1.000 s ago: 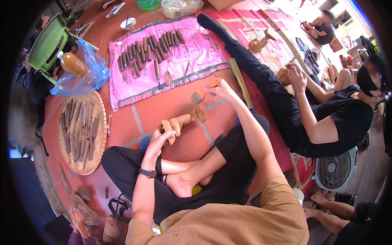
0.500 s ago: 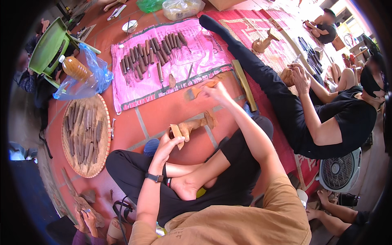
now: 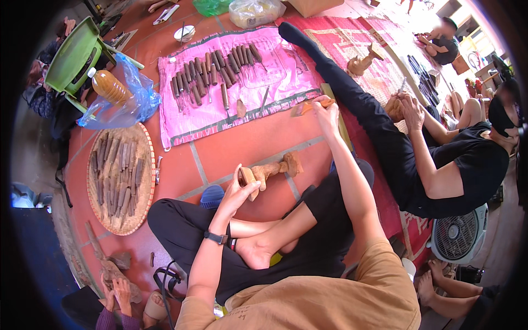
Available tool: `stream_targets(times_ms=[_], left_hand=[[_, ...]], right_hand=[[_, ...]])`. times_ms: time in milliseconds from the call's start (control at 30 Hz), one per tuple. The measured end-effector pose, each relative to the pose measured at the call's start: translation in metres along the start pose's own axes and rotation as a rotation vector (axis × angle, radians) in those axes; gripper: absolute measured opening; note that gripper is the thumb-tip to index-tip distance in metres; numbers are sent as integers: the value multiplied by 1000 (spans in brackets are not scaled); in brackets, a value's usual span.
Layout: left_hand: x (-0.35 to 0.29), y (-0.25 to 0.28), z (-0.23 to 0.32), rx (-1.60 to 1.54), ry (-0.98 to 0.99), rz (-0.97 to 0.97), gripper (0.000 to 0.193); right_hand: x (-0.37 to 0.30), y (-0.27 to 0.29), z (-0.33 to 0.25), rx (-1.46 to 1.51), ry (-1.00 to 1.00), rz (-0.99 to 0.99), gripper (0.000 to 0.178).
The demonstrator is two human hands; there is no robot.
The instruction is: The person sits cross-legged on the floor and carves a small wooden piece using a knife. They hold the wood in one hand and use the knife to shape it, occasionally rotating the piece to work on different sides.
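My left hand [image 3: 235, 197] is closed around the square base of a carved wooden figure [image 3: 273, 170]. The figure lies sideways above the tiles, its other end pointing right. Farther off and to the right, my right hand [image 3: 329, 116] grips a flat paintbrush [image 3: 306, 108] by its orange handle. The bristles point left, near the lower edge of a pink sheet [image 3: 184, 126], apart from the figure. Rows of wood-handled carving tools [image 3: 212, 71] lie on that sheet.
A round woven tray [image 3: 148, 187] with more tools stands at left. Beyond it are a bottle [image 3: 110, 87] in a blue bag and a green plastic chair [image 3: 71, 58]. A co-worker's outstretched leg [image 3: 344, 80] lies at right, near a fan [image 3: 457, 234]. Another person's hands [image 3: 118, 291] work at lower left.
My right hand has moved to the right with the paintbrush, away from the figure. My left hand keeps its hold on the base, and the figure has turned slightly. The whole view has shifted a little.
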State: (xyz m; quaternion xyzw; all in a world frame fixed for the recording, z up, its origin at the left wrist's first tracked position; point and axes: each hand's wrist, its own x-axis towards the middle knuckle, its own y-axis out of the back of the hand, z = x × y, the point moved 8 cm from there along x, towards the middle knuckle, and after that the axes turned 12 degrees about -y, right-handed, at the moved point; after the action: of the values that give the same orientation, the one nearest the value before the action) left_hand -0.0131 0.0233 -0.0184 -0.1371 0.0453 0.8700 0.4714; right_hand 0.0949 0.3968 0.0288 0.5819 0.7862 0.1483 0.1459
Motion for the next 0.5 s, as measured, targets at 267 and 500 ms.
stream_targets(times_ms=[267, 500], left_hand=[[-2, -7, 10, 6, -43, -41, 89], [-1, -8, 7, 16, -20, -24, 86]], right_hand=[[-32, -70, 31, 205, -283, -464, 16], [17, 19, 27, 45, -99, 43, 15]])
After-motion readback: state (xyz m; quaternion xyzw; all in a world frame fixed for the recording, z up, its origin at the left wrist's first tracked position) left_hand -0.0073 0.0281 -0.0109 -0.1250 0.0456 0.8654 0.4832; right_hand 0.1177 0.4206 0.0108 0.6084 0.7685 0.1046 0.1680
